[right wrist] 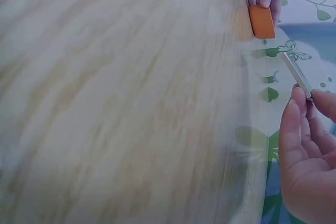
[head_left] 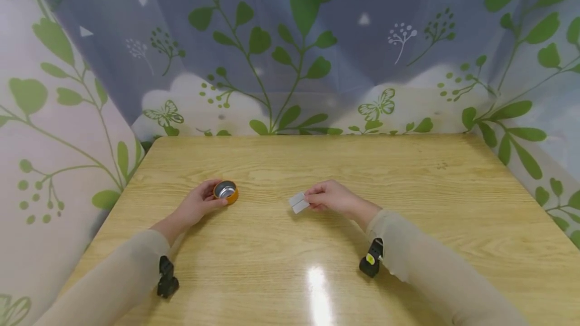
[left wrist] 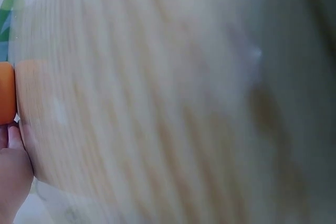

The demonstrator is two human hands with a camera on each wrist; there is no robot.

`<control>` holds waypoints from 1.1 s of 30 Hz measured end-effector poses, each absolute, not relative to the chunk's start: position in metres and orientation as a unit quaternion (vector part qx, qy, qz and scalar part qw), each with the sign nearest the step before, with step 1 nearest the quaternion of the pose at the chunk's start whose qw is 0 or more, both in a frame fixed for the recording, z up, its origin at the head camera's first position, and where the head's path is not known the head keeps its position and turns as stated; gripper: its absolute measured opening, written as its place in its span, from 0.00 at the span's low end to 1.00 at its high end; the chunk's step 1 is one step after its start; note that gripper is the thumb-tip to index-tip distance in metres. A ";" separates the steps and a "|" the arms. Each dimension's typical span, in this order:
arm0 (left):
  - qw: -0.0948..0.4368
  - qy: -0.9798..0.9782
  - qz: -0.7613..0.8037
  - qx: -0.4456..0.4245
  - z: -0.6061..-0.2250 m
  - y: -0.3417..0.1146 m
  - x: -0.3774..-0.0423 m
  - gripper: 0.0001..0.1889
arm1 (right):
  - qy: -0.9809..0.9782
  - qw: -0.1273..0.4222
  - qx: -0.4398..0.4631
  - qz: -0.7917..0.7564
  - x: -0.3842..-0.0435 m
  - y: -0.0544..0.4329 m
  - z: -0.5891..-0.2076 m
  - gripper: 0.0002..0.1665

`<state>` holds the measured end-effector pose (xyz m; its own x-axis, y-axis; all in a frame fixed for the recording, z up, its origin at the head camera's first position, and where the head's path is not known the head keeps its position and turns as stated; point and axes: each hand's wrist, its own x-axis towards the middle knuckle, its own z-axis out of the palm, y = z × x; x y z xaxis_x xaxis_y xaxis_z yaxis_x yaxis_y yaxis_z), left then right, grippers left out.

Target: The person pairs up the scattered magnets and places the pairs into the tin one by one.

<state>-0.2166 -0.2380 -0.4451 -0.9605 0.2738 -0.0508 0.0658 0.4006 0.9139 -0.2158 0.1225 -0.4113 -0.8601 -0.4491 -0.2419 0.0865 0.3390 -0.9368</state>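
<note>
On the left of the table, a small, low, round orange container (head_left: pixel 231 198) stands with its silvery metal inside facing up. My left hand (head_left: pixel 199 204) grips it between thumb and fingers. The container's orange side (left wrist: pixel 7 94) shows at the edge of the left wrist view, and again, as an orange block (right wrist: pixel 262 22), in the right wrist view. Toward the middle, my right hand (head_left: pixel 333 198) pinches a thin, pale grey rectangular piece (head_left: pixel 297 202) with a line across it. Seen edge-on, this flat piece (right wrist: pixel 297 75) is held above the tabletop, tilted.
The wooden table (head_left: pixel 281 245) has a back edge against a hanging curtain (head_left: pixel 326 84) printed with leaves and butterflies. More curtain hangs at both sides. Small black wrist cameras sit on both sleeves, the right camera (head_left: pixel 371 259) low over the table.
</note>
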 end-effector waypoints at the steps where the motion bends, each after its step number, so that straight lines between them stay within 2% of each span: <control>1: 0.097 0.832 0.536 0.103 -0.445 -0.238 -0.217 0.36 | 0.781 0.240 -0.115 -0.565 -0.216 0.122 -0.411 0.16; 33: 0.109 0.829 0.541 0.090 -0.447 -0.239 -0.219 0.37 | 0.779 0.246 -0.122 -0.563 -0.220 0.093 -0.409 0.15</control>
